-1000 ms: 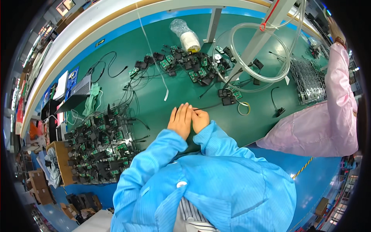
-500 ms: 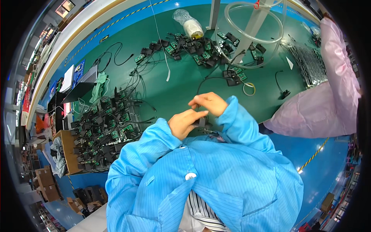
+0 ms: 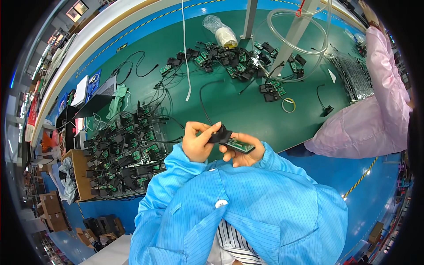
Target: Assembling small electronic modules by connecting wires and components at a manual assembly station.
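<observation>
In front of my chest I hold a small black plastic housing (image 3: pixel 221 134) joined to or touching a green circuit board (image 3: pixel 240 145); I cannot tell if they are fixed together. My left hand (image 3: pixel 197 142) pinches the housing between thumb and fingers. Under the board, my right hand (image 3: pixel 249 152) cradles it, fingers curled round its edge. A black cable (image 3: pixel 203 99) rises from the housing and arcs over the green table.
A tray of black housings with boards and cables (image 3: pixel 128 148) lies left. More such parts (image 3: pixel 234 59) are heaped at the back, near a bagged white roll (image 3: pixel 226 37). Clear tubing (image 3: pixel 296 48) hangs by a grey post (image 3: pixel 293 37). A co-worker in a pink sleeve (image 3: pixel 380 66) is at right.
My hands have drawn apart and turned, bringing the circuit board and housing into view. The left hand shifted slightly left and the right hand dropped lower. The cable swung left.
</observation>
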Available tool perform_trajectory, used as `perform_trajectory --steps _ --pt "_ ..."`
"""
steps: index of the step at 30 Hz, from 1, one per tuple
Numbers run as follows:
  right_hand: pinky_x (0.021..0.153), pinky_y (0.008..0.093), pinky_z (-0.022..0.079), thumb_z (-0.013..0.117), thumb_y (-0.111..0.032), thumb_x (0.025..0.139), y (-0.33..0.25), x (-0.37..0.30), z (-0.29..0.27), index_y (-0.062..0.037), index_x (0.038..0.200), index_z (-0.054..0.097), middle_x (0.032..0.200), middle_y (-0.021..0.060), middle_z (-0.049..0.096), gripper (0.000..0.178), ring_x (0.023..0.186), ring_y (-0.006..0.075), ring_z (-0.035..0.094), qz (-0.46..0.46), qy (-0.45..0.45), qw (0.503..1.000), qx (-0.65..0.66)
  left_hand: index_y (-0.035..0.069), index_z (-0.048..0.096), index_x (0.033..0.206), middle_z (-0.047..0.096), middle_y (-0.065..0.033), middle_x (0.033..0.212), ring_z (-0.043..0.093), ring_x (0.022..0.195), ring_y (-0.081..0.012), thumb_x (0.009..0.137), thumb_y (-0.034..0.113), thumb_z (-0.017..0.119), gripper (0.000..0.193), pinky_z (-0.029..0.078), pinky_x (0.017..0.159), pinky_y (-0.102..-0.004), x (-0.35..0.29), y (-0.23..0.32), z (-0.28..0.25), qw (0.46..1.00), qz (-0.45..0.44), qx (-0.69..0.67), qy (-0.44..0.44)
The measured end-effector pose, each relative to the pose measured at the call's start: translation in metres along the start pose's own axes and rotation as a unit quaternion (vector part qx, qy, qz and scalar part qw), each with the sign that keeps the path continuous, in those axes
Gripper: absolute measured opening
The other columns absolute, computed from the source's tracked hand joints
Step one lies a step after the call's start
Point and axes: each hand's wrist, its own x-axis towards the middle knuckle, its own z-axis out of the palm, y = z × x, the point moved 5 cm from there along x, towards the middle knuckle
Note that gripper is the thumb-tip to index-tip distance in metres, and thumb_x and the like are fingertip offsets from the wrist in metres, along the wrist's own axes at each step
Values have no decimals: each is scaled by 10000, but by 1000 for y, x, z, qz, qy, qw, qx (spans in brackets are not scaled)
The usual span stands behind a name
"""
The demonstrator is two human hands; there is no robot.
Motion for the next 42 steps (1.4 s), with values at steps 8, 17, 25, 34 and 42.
perform_trajectory --steps 8,17,25,34,42 --pt "471 282 539 618 -101 892 -13 6 0 -26 1300 401 1059 173 571 468 837 275 671 62 116 949 -288 43 610 1088 592 -86 887 589 768 -230 658 -88 608 450 496 671 -297 16 27 -17 968 173 177 -36" --pt "476 308 479 803 -244 742 -37 9 17 -65 1273 446 1024 123 571 665 690 235 609 -164 258 404 -862 39 541 1051 549 -123 988 566 829 -248 694 -83 592 381 487 731 -316 -14 -28 6 965 -243 -53 -80" --pt "546 319 492 842 -300 633 -21 -5 17 -95 1286 456 992 88 544 786 722 226 603 -345 278 294 -847 30 556 987 526 -129 1022 534 877 -230 710 -94 575 304 466 771 -311 7 0 21 980 -170 -104 -26" --pt "682 323 518 819 -144 665 -10 -4 25 -88 1416 366 1111 154 484 879 901 259 571 -297 207 442 -821 30 591 893 535 -115 1016 537 895 -206 711 -106 568 229 459 755 -296 6 3 8 985 -134 -84 67" --pt "759 338 531 765 -21 647 -12 -1 51 -82 1430 350 1303 169 426 888 1042 283 568 -234 118 372 -890 22 602 912 572 -101 948 555 780 -190 730 -84 592 210 464 698 -272 2 9 4 982 -139 -98 78"
